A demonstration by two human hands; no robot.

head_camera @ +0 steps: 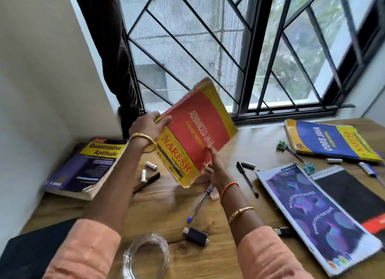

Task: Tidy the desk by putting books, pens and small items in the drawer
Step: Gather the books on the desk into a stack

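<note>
A red and yellow book [198, 131] is lifted above the wooden desk [158, 205], tilted. My left hand [149, 126] grips its left edge, thumb on the cover. My right hand [214, 166] holds its lower edge from below, a finger on the cover. A purple Quantitative Aptitude book [87, 166] lies at the left, a blue Core Java book [329, 141] at the back right. A purple notebook [316, 214] and a black spiral pad [352, 195] lie at the right. Several pens, among them a blue one [200, 203] and a black one [248, 178], are scattered about. No drawer is in view.
A black USB stick [196, 236] and a clear glass bowl [145, 255] sit near the front edge. Two small white batteries [146, 170] and a dark marker [145, 183] lie left of centre. A barred window [239, 49] stands behind the desk, a white wall to the left.
</note>
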